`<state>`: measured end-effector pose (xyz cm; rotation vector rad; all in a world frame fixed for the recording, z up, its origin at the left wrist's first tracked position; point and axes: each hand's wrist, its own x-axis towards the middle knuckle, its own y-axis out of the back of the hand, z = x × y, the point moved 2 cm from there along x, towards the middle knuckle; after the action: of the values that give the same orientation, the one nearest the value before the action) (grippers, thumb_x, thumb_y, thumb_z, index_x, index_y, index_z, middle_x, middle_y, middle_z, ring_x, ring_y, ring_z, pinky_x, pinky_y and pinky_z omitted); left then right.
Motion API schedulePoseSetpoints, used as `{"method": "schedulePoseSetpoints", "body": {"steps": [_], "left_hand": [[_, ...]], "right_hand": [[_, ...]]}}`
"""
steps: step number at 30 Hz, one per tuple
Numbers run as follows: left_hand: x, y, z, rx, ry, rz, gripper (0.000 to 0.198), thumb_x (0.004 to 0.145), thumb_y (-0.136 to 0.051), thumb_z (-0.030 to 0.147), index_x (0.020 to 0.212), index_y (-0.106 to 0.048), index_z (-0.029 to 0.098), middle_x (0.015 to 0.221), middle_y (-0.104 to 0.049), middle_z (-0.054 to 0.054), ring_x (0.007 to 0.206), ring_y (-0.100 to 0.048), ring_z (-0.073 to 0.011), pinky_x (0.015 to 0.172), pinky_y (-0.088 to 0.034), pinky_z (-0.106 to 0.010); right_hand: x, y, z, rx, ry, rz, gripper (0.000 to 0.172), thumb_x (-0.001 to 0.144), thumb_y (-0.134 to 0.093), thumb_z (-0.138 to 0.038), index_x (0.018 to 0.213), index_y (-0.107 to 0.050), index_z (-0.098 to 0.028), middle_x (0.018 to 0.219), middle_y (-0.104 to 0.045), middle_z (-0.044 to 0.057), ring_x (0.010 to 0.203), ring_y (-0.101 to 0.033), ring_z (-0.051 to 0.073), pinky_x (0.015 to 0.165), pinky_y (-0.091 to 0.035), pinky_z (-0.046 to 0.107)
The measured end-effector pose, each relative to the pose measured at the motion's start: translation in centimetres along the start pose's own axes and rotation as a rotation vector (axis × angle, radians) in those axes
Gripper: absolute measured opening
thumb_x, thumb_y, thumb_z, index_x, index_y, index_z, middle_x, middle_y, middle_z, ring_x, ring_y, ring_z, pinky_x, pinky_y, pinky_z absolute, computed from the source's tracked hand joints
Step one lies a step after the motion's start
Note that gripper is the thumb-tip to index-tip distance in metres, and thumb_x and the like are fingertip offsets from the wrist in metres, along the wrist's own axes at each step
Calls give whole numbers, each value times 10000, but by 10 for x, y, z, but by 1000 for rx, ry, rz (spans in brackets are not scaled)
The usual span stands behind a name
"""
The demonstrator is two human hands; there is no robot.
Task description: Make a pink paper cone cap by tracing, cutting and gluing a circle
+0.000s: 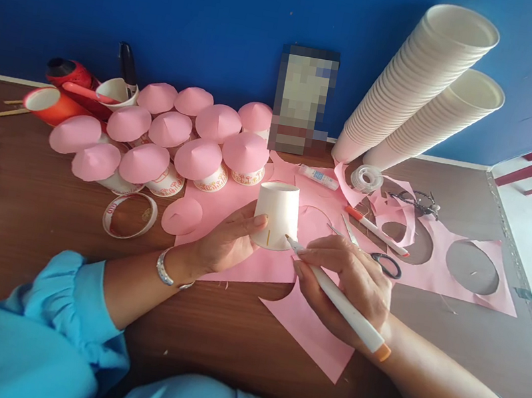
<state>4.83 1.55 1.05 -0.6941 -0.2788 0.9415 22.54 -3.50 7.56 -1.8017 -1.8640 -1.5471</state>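
Observation:
My left hand [234,238] grips a white paper cup [279,208] from its left side, thumb on the front. The cup is upside down, its wide rim at the bottom. A short yellow-brown line shows on its lower front. In my right hand [354,280] is a white marker [344,309] with an orange end, held like a pen. Its tip touches or nearly touches the cup's lower right, at a small mark. Beneath the hands lies pink paper [246,263]. Scissors [385,265] rest just beyond my right hand, partly hidden by it.
Several small cups with pink paper cones [219,123] stand at the back left. Two tall stacks of paper cups [417,75] lean at the back right. Around lie a tape roll [367,179], a glue tube [318,177], an orange-capped marker [376,231] and a cut paper ring [129,215].

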Motion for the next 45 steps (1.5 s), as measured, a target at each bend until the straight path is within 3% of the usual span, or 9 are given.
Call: {"method": "schedulePoseSetpoints", "body": {"steps": [13,20,32,45], "left_hand": [[0,2,-1,-26,15,-22,312,945,-705,436,1150,-736,203,1043,-732,-80,1173,-627,-276,948,-523,-363],[-1,4,-2,-43,28,-21,288,951,-691,417,1133,-745,199,1046,-703,-74,1155,-613,-261,890,-526,-322],[-1,0,1,-43,40,5,276,915,-738,417,1086,-748,200,1023,-685,-53,950,-608,-198,816,-525,-293],[-1,3,-1,-47,37,4,278,927,-729,420,1110,-743,211,1076,-697,-57,992,-616,-205,837,-522,-299]], "right_hand": [[0,2,1,-8,1,-8,156,890,-672,-51,937,-623,-192,754,-715,47,633,-710,163,544,-575,264],[0,2,0,-5,4,-12,164,888,-672,-44,936,-622,-193,750,-718,48,631,-717,167,551,-586,269],[0,0,1,-9,8,-19,155,886,-677,-48,928,-628,-190,746,-716,43,629,-719,161,566,-589,257],[-1,-1,1,11,-9,-48,164,885,-676,-31,915,-620,-182,731,-703,34,619,-705,152,564,-558,253]]}}
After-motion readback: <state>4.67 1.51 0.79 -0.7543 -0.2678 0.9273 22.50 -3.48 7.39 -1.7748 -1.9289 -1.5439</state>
